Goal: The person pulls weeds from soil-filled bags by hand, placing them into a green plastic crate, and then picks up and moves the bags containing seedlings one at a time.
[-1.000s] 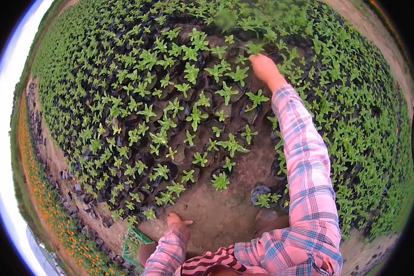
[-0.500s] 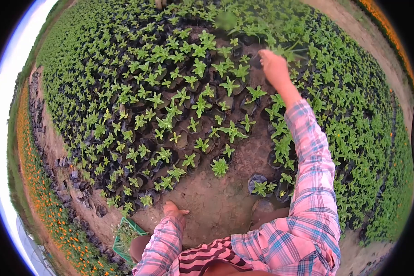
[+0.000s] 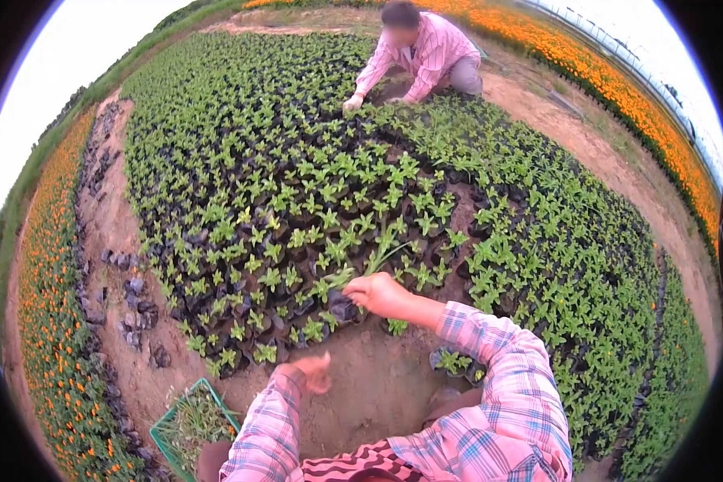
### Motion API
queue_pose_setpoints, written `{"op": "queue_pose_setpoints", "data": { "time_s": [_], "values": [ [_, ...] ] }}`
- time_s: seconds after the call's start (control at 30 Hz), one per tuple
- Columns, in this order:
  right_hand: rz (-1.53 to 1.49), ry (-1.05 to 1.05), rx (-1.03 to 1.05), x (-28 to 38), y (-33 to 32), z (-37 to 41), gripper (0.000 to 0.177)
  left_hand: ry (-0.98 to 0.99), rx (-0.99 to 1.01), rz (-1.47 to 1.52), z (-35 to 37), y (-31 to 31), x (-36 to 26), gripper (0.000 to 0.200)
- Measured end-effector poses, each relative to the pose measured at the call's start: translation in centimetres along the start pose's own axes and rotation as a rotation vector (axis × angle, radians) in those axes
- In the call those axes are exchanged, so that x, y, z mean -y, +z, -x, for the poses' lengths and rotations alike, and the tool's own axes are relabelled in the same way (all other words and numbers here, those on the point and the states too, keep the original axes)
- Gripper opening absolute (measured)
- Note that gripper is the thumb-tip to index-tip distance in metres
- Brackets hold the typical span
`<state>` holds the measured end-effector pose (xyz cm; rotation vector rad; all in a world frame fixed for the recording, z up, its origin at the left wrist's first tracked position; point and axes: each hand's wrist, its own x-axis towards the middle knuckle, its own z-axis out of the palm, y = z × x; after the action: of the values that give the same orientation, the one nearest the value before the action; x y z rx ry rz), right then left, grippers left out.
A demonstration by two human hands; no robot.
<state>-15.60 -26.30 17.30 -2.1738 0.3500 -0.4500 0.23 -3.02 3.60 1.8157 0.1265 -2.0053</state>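
Observation:
My right hand [image 3: 377,296] is closed at the rim of a small black plastic grow bag [image 3: 343,308], held over the front of the seedling bed. Long thin grass blades [image 3: 386,251] and some green leaves rise from around it, partly blurred. Lower and to the left, my left hand [image 3: 315,373] hovers over bare soil, its fingers apart and somewhat smeared, with nothing in them. Leafy seedlings [image 3: 313,329] in black bags stand just beyond both hands.
A green crate [image 3: 162,434] of pulled grass sits by my left knee. A single bagged seedling [image 3: 452,361] stands near my right leg. Across the bed a person [image 3: 426,52] in a pink shirt crouches, hands among the plants. Orange flowers [image 3: 52,321] line the left.
My right hand has come back toward me from the far right, bringing the bag with grass. My left hand has shifted slightly. The view has tilted up, revealing the other person.

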Motion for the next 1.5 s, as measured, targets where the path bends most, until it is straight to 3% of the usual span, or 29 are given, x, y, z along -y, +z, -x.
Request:
{"op": "queue_pose_setpoints", "data": {
  "time_s": [0.07,0.1,0.17,0.2,0.23,0.33,0.5,0.57,0.63,0.73,0.77,0.8,0.83,0.87,0.9,0.93,0.97,1.07,1.13,1.23,1.3,1.37,1.4,1.43,1.47,1.5],
  "values": [
    [0.048,-0.075,0.078,1.8,2.9,0.6,0.014,0.237,0.38,0.374,3.3,0.7,-0.9,0.073],
    [0.08,-0.116,0.117,2.2,4.4,1.0,0.013,0.23,0.386,0.386,3.3,0.7,-0.9,0.073],
    [0.129,-0.183,0.21,3.3,6.6,1.7,0.011,0.528,0.724,0.56,3.0,0.5,-0.9,0.07],
    [0.13,-0.2,0.266,3.5,7.8,2.0,0.013,0.516,0.725,0.664,3.7,0.8,-0.6,0.056],
    [0.137,-0.222,0.319,3.5,8.6,2.1,0.014,0.525,0.732,0.677,2.9,0.6,0.0,0.056],
    [0.225,-0.368,0.313,3.2,10.3,2.2,0.017,0.679,0.592,0.724,1.0,0.0,2.0,0.039],
    [0.304,-0.337,0.39,3.8,11.1,1.9,0.013,0.639,0.328,0.87,3.0,1.1,1.2,0.04],
    [0.285,-0.445,0.39,4.5,11.7,2.0,0.014,0.757,0.335,0.742,1.7,0.0,1.7,0.047],
    [0.292,-0.548,0.375,3.9,12.6,2.4,0.016,0.751,0.307,0.827,1.9,-0.1,1.5,0.051],
    [0.383,-0.696,0.369,4.7,12.1,2.1,0.011,0.833,0.074,0.73,3.8,1.1,0.3,0.05],
    [0.328,-0.704,0.328,5.4,11.2,1.9,0.009,0.901,0.12,0.622,4.5,1.2,0.2,0.048],
    [0.13,-0.461,0.415,4.9,11.3,2.4,0.011,0.901,0.092,0.636,3.7,1.4,0.2,0.046],
    [0.246,-0.594,0.461,3.9,11.2,2.4,0.019,0.962,0.174,0.723,2.9,1.5,0.6,0.048],
    [0.373,-0.751,0.447,3.2,11.5,2.6,0.027,0.857,-0.064,0.698,5.4,3.3,-0.4,0.049],
    [0.473,-0.709,0.49,3.9,10.9,2.9,0.028,0.93,-0.169,0.705,3.7,3.5,0.0,0.05],
    [0.36,-0.722,0.403,3.9,11.3,3.0,0.014,0.956,-0.221,0.704,1.5,3.2,0.5,0.047],
    [0.486,-0.696,0.456,3.7,11.1,3.3,0.029,0.946,-0.294,0.625,-1.4,3.1,0.8,0.053],
    [0.467,-0.65,0.475,5.1,10.9,3.0,0.026,0.85,-0.332,0.627,-1.4,2.7,0.8,0.052],
    [0.471,-0.619,0.453,5.3,10.1,2.8,0.024,0.729,-0.105,0.898,1.0,3.2,-0.6,0.051],
    [0.408,-0.541,0.398,6.0,9.3,2.4,0.025,0.706,-0.059,0.877,2.6,2.5,-1.6,0.049],
    [0.324,-0.553,0.244,6.8,9.2,1.8,0.031,0.719,-0.136,0.841,2.8,2.4,-2.0,0.048],
    [0.231,-0.593,0.097,8.8,8.0,0.7,0.029,0.692,-0.578,0.487,2.4,2.1,-1.7,0.048],
    [0.186,-0.616,0.011,10.4,6.7,-0.2,0.027,0.634,-0.642,0.448,2.0,1.0,-0.8,0.048],
    [0.184,-0.556,-0.117,11.5,5.5,-0.8,0.019,0.597,-0.507,0.668,2.4,0.1,0.2,0.047],
    [0.135,-0.588,-0.263,11.1,4.6,-1.8,0.014,0.611,-0.381,0.689,2.6,-0.7,1.1,0.047],
    [0.022,-0.467,-0.337,12.0,3.7,-2.4,0.012,0.622,-0.259,0.707,2.7,-1.4,2.0,0.047]
  ]
}}
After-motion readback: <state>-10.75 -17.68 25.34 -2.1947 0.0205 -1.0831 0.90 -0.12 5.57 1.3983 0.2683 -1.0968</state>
